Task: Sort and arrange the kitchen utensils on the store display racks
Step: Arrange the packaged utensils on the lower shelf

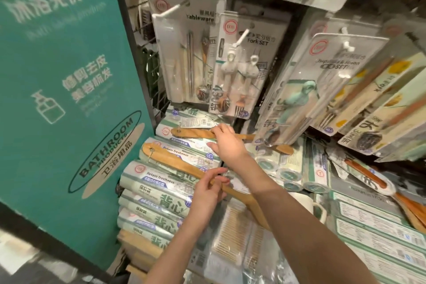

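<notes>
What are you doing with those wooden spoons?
A person is tidying a shop display. The left hand pinches the handle of a long wooden spatula lying on rolls of freshness bags. The right hand rests on another wooden utensil further back. Cutlery packs hang above on pegs.

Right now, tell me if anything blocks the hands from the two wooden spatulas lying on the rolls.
Nothing visible does. The left hand already pinches the nearer wooden spatula, and the right hand rests on the farther wooden spatula. Hanging cutlery packs stay above them.
</notes>
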Motion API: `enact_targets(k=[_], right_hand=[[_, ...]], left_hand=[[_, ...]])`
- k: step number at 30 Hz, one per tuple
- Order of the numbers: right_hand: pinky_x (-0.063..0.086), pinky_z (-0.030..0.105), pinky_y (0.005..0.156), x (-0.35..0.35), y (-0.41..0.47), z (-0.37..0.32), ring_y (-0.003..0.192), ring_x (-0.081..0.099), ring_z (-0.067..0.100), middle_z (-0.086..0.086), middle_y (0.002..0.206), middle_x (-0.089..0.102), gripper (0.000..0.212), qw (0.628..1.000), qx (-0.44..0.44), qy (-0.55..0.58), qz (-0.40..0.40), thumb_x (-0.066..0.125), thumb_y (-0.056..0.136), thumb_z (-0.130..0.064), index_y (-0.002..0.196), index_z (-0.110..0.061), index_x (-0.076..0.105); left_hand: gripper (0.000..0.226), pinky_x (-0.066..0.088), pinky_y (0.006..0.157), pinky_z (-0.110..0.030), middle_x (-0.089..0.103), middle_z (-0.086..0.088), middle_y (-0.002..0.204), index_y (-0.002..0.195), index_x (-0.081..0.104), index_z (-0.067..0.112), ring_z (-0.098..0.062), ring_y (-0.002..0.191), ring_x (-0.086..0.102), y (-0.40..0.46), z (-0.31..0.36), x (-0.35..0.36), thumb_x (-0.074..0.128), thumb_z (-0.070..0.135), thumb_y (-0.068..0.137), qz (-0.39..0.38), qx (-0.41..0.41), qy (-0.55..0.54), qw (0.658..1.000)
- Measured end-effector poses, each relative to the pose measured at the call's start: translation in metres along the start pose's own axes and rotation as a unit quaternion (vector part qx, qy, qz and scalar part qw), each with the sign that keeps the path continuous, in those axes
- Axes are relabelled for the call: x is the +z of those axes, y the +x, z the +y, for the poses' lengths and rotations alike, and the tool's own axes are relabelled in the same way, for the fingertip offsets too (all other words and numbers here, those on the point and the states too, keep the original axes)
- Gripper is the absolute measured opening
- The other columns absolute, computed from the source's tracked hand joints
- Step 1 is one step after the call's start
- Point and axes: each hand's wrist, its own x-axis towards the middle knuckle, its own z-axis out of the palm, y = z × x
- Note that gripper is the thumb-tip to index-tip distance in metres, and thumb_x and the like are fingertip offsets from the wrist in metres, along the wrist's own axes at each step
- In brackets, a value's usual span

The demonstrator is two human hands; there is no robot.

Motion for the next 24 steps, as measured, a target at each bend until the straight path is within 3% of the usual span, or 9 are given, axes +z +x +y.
enact_targets(k=[5,10,14,18,21,24], right_hand=[[0.040,0.040,0.097,-0.001,-0.001,-0.004,0.121,0.035,0.025,0.008,0.126,0.044,0.036,1.000,-0.014,-0.021,0.003,0.050,0.096,-0.028,0.127,-0.010,0.046],[0.036,0.037,0.095,-0.007,-0.029,-0.007,0.117,0.045,0.026,0.011,0.126,0.049,0.035,0.996,-0.034,-0.079,0.000,0.040,0.095,-0.006,0.129,-0.007,0.041],[0.037,0.031,0.085,-0.029,-0.072,0.006,0.110,0.048,0.023,0.007,0.118,0.055,0.035,0.998,-0.039,-0.039,0.043,0.042,0.090,-0.006,0.125,-0.012,0.047],[0.037,0.030,0.080,-0.045,-0.116,0.014,0.108,0.050,0.022,0.004,0.114,0.059,0.031,0.994,-0.056,0.002,0.096,0.043,0.093,-0.008,0.121,-0.018,0.052],[0.033,0.028,0.076,-0.060,-0.139,0.020,0.114,0.049,0.020,0.000,0.120,0.059,0.040,0.993,-0.016,0.022,0.115,0.042,0.091,0.000,0.122,-0.023,0.054],[0.041,0.025,0.084,-0.081,-0.175,0.028,0.108,0.055,0.016,0.002,0.115,0.065,0.041,0.970,0.010,0.155,0.185,0.046,0.086,0.007,0.114,-0.017,0.063]], left_hand=[[0.030,0.053,0.068,-0.021,0.067,0.004,0.079,0.099,0.065,0.019,-0.012,0.078,0.064,-0.001,-0.002,0.000,0.040,0.003,0.097,-0.001,-0.007,-0.023,1.000],[0.025,0.052,0.073,-0.026,0.067,-0.004,0.086,0.102,0.066,0.014,-0.017,0.081,0.062,-0.003,-0.001,0.000,0.044,0.005,0.095,-0.003,-0.009,-0.036,0.999],[0.025,0.051,0.078,-0.034,0.066,-0.014,0.099,0.106,0.065,0.011,-0.022,0.094,0.062,-0.005,0.002,-0.002,0.045,0.005,0.094,0.003,-0.013,-0.061,0.998],[0.028,0.047,0.070,-0.034,0.060,-0.004,0.085,0.110,0.065,0.011,-0.021,0.076,0.055,-0.016,0.005,0.014,0.047,0.000,0.091,-0.004,0.006,-0.027,1.000],[0.029,0.041,0.065,-0.033,0.041,-0.005,0.072,0.108,0.064,0.016,-0.018,0.066,0.041,-0.028,0.006,0.036,0.051,-0.002,0.089,-0.014,0.037,0.015,0.999],[0.026,0.035,0.062,-0.028,0.032,0.003,0.061,0.100,0.061,0.017,-0.012,0.059,0.033,-0.041,0.009,0.059,0.053,-0.004,0.087,-0.022,0.078,0.047,0.996]])
